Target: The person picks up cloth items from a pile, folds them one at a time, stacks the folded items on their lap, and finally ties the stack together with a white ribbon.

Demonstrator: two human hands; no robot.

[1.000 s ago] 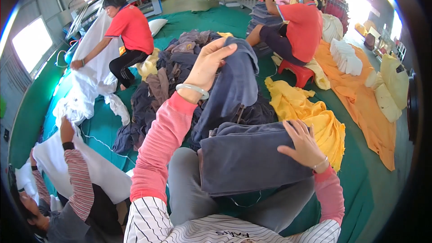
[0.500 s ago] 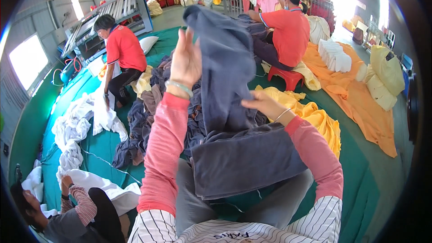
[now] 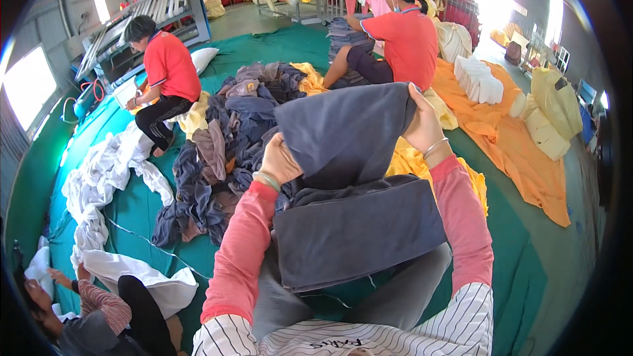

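Wide head-worn fisheye view, facing forward, tilted down; hands (image 3: 282, 160) close

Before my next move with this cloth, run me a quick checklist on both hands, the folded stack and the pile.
1. Left hand gripping the cloth: ok.
2. Right hand gripping its other side: ok.
3. Stack neatly folded: ok.
4. Pile tidy: not ok, it is a crumpled heap.
5. Cloth's lower end clear of the stack: cannot tell, they overlap in this view.
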